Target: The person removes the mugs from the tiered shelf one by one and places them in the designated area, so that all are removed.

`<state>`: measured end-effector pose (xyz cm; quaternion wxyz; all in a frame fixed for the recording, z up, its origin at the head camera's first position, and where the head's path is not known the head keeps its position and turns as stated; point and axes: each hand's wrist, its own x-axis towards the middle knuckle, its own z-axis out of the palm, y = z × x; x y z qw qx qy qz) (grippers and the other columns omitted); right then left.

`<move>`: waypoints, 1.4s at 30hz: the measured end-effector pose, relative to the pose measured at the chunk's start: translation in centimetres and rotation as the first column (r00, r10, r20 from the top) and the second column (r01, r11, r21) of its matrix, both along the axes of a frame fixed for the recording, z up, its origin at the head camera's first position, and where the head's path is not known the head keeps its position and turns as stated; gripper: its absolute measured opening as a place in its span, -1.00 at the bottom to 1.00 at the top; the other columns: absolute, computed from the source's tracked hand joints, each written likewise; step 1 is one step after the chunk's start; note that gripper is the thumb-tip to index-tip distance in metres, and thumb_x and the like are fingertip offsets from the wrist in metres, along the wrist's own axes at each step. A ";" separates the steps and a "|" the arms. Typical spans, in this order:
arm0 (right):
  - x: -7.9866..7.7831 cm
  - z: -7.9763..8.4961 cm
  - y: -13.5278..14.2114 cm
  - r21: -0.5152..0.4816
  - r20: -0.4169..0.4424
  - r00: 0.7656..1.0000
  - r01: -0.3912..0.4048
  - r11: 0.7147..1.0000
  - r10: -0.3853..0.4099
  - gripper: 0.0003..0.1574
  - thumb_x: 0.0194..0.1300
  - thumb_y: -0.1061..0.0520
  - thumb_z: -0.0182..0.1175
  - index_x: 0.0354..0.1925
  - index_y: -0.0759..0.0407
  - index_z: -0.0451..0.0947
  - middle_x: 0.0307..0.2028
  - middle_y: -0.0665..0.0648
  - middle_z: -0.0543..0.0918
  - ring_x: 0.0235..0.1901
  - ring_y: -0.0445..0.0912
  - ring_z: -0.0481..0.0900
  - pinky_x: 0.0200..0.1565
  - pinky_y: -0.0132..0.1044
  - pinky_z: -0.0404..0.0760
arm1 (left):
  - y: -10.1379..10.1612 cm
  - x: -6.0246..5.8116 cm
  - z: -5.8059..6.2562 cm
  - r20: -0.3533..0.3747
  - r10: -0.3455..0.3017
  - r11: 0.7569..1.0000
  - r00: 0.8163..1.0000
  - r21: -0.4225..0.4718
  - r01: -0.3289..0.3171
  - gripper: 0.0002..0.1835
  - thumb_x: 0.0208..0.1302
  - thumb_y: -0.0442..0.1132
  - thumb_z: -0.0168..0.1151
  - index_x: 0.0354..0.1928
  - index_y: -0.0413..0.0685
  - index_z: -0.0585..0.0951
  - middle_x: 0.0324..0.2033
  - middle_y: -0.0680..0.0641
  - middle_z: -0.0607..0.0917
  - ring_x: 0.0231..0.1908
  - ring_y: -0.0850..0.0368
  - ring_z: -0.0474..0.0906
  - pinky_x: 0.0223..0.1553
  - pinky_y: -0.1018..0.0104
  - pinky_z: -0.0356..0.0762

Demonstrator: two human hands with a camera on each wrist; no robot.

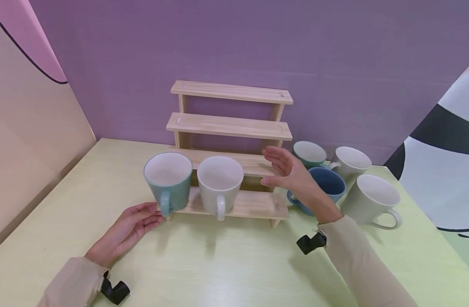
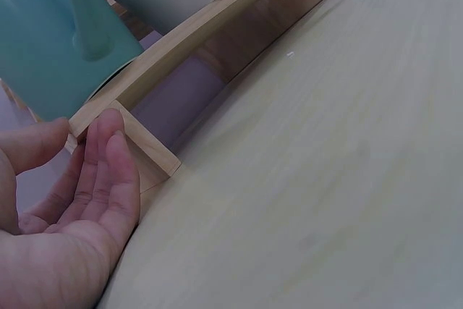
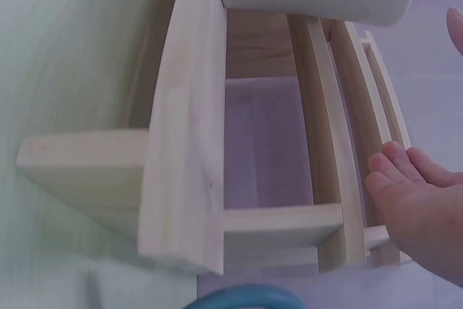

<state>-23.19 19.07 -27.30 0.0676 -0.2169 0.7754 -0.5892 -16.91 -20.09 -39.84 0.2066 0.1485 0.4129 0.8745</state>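
A tiered wooden shelf rack point(image 1: 230, 126) stands on the table. My left hand point(image 1: 128, 228) is at the left end of its lowest tier; in the left wrist view the thumb point(image 2: 40, 144) lies at the board's corner and the curled fingers point(image 2: 108, 171) reach underneath, pinching it. On that tier sit a teal mug point(image 1: 176, 194) and, to its right, a white mug point(image 1: 215, 198), handles facing me. My right hand point(image 1: 289, 175) hovers near the rack's right side, fingers extended and thumb apart, holding nothing.
Right of the rack are a green mug point(image 1: 309, 163), a blue mug point(image 1: 311, 209) partly behind my right wrist, and two whitish mugs point(image 1: 349, 170), the nearer one point(image 1: 358, 204) with its handle to the right. A purple wall point(image 1: 234, 42) rises behind the table point(image 1: 219, 268).
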 end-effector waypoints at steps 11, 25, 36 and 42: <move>0.2 -0.4 -1.1 -0.007 0.013 0.999 -0.037 0.999 0.037 0.05 0.04 0.32 0.40 0.39 0.29 0.07 0.39 0.26 0.22 0.41 0.05 0.14 0.46 -0.17 0.08 | 0.6 -0.5 -0.2 0.017 -0.010 1.000 1.000 -0.006 0.010 -0.65 0.49 -0.44 -0.25 -0.12 -0.14 0.60 -0.20 -0.06 0.71 -0.14 0.15 0.67 0.05 0.39 0.59; 0.1 -1.2 -3.6 -0.050 0.022 0.990 -0.140 0.989 0.142 0.15 -0.08 0.19 0.51 0.38 0.27 0.10 0.37 0.26 0.25 0.39 0.07 0.19 0.42 -0.15 0.19 | 0.3 -0.4 -0.1 0.024 -0.016 1.000 1.000 0.000 0.016 -0.67 0.49 -0.43 -0.23 -0.12 -0.15 0.59 -0.20 -0.08 0.71 -0.15 0.14 0.67 0.04 0.39 0.60; 0.2 -1.3 -5.2 -0.101 0.060 0.976 -0.201 0.974 0.207 0.33 -0.29 0.01 0.62 0.36 0.29 0.12 0.33 0.29 0.28 0.31 0.08 0.26 0.39 -0.10 0.26 | 0.1 -0.4 -0.2 0.028 -0.024 1.000 0.999 0.008 0.023 -0.66 0.49 -0.44 -0.23 -0.12 -0.15 0.60 -0.20 -0.08 0.71 -0.15 0.14 0.67 0.03 0.39 0.60; 0.2 -1.4 -5.8 -0.120 0.075 0.965 -0.242 0.963 0.252 0.43 -0.34 -0.09 0.63 0.39 0.26 0.09 0.30 0.33 0.27 0.19 0.07 0.35 0.17 -0.21 0.49 | 0.3 -0.4 -0.2 0.025 -0.023 1.000 0.999 0.010 0.022 -0.67 0.49 -0.43 -0.22 -0.12 -0.15 0.60 -0.20 -0.08 0.71 -0.15 0.14 0.67 0.04 0.39 0.60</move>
